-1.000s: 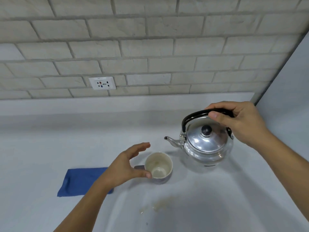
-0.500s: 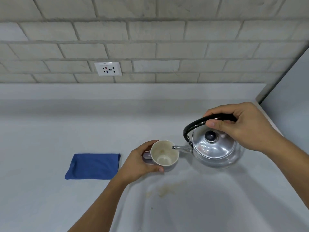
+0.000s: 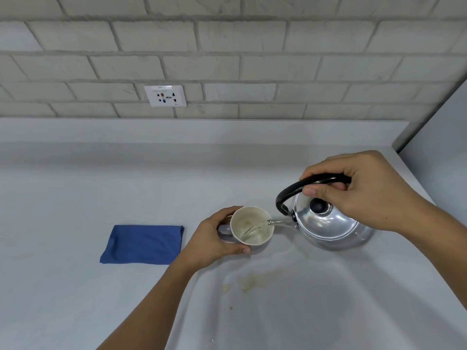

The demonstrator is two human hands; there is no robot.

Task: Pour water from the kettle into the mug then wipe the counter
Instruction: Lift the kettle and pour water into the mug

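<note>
A shiny metal kettle [image 3: 331, 227] with a black handle is tilted to the left, its spout over the rim of a pale mug [image 3: 252, 226]. A thin stream of water runs from the spout into the mug. My right hand [image 3: 364, 190] grips the kettle's handle from above. My left hand [image 3: 212, 238] is wrapped around the mug's left side, holding it on the grey counter [image 3: 75, 193]. A folded blue cloth [image 3: 144, 243] lies flat on the counter to the left of my left hand.
A yellowish stain [image 3: 252, 282] marks the counter just in front of the mug. A white wall socket [image 3: 165, 96] sits in the brick wall behind. A grey panel [image 3: 442, 137] rises at the counter's right end.
My left hand closed around the mug. My right hand brought the kettle left and tipped it, and water now flows from the spout into the mug.
</note>
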